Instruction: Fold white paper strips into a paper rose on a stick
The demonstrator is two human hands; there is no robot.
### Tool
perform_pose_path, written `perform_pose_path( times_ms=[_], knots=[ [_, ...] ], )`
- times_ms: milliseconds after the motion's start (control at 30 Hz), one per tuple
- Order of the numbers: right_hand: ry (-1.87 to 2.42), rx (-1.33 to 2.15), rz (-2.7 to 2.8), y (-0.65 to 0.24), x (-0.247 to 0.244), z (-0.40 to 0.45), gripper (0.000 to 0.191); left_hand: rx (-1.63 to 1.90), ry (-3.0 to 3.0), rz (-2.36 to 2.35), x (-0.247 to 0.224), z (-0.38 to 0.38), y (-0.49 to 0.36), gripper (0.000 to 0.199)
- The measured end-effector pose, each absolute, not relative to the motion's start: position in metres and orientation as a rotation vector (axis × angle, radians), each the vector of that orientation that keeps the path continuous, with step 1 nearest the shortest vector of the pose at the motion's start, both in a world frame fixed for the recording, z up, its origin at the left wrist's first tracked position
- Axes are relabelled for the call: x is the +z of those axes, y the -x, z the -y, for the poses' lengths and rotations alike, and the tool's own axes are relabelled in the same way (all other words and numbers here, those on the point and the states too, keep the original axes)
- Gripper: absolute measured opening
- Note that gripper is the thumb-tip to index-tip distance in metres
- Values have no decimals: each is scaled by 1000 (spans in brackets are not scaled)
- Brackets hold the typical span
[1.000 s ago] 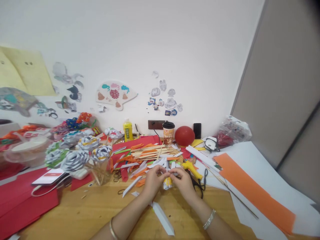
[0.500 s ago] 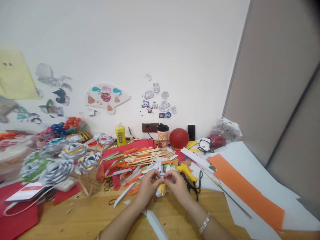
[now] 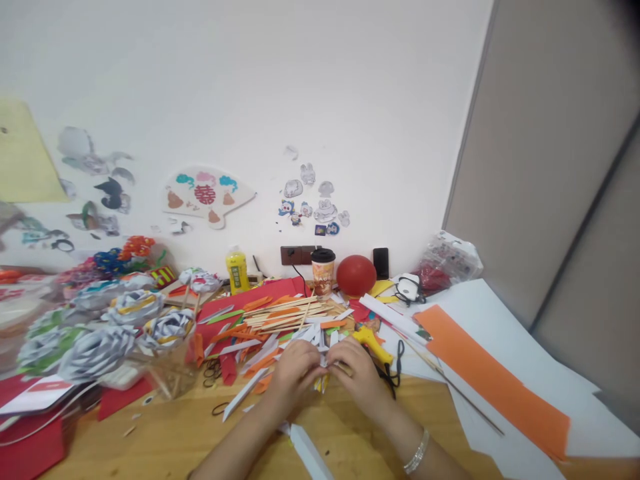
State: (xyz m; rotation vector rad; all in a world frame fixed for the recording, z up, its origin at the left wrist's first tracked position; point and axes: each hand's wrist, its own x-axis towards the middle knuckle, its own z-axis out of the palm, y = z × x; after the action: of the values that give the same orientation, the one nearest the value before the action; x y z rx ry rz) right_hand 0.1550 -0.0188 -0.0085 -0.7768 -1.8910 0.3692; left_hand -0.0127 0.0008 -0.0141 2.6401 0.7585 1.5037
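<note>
My left hand [image 3: 296, 368] and my right hand [image 3: 356, 367] meet over the table, their fingers curled around a small folded white-and-yellow paper flower [image 3: 321, 384]. Most of the flower is hidden behind my fingers; only a yellow and white bit shows below them. Just beyond my hands lie loose white and orange folded paper strips [image 3: 260, 348]. A yellow glue gun [image 3: 373, 343] rests beside my right hand, with black-handled scissors partly covered by that hand. A long white paper strip [image 3: 309, 452] lies between my forearms.
Bamboo sticks [image 3: 285, 315] are piled behind the strips. A lidded paper cup [image 3: 323, 273], a red balloon [image 3: 357, 275] and a yellow bottle [image 3: 237, 270] stand along the wall. Finished paper flowers [image 3: 97, 351] crowd the left; orange paper [image 3: 493, 380] covers white sheets at right.
My hands have turned and closed further over the paper flower, so less of it shows below the fingers. The view has shifted slightly to the right.
</note>
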Motion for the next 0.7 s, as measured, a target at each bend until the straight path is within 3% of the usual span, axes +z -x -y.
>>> perform_pose_path(
  times_ms=[267,500,700],
  knots=[
    [709,260,1942,-157,-9,19,10,1573,-2571,-720,-9,5,11,8],
    [606,134,1947,-157,-5,23,13,1723,-2446,-742,-4,9,10,14],
    [632,220,1922,-156,-5,22,13,1547,-2397,-827,-5,6,12,21]
  ],
)
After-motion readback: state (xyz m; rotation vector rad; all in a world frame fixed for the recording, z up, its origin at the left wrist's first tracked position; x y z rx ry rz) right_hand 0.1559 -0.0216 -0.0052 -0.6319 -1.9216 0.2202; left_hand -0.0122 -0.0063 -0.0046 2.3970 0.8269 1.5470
